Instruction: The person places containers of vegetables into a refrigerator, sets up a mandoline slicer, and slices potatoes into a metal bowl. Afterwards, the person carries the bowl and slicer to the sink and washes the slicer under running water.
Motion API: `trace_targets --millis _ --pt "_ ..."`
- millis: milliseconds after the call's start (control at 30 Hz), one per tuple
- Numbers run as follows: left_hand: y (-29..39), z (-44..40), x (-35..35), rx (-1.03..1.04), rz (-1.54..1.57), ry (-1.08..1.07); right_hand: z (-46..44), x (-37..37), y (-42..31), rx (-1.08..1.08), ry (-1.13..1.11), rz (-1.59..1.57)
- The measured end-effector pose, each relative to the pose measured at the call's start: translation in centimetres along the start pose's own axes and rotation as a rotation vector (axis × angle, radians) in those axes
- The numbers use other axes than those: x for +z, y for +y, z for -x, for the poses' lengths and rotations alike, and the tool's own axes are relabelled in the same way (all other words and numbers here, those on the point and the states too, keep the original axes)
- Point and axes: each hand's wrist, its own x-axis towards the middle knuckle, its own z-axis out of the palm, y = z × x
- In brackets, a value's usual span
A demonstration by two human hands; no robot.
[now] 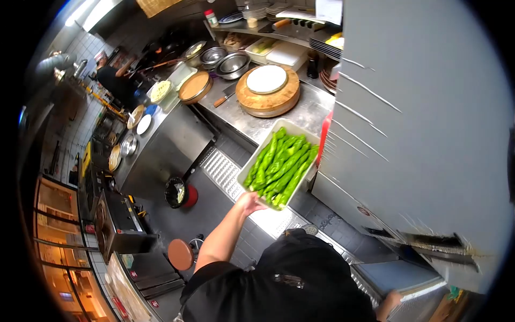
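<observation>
My left hand (249, 204) grips the near end of a white rectangular tub (242, 177), which is tilted in the air. Long green peppers (284, 161) lie lengthwise inside it. At lower right, my right hand (394, 298) is closed at the edge of an open refrigerator door (399, 275); its fingers are small and partly hidden. My dark sleeve and clothing fill the bottom middle.
A tall grey refrigerator (429, 134) stands close on the right. Ahead, a steel counter (225, 115) carries a round chopping board (268, 102), a knife (221, 101) and steel bowls (233, 64). A stool (181, 254) and a bin (176, 191) stand left. Another person (111, 75) is far left.
</observation>
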Motion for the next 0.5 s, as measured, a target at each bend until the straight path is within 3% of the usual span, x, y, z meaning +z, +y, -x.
trace_targets --millis 167,267,300,500 --pt "0.1 11.3 0.9 -0.016 -0.039 0.205 -2.4 -0.2 1.4 0.419 0.017 -0.474" --pt "-0.1 16.6 1.7 -0.028 -0.087 0.202 -5.6 3.2 2.6 0.596 0.084 -0.461" --pt "-0.4 18.1 1.7 -0.008 -0.082 0.21 -5.8 3.6 3.2 0.63 0.068 -0.559" --pt "-0.9 23.5 5.2 -0.098 -0.275 0.16 -5.1 2.6 4.8 0.597 0.075 -0.415"
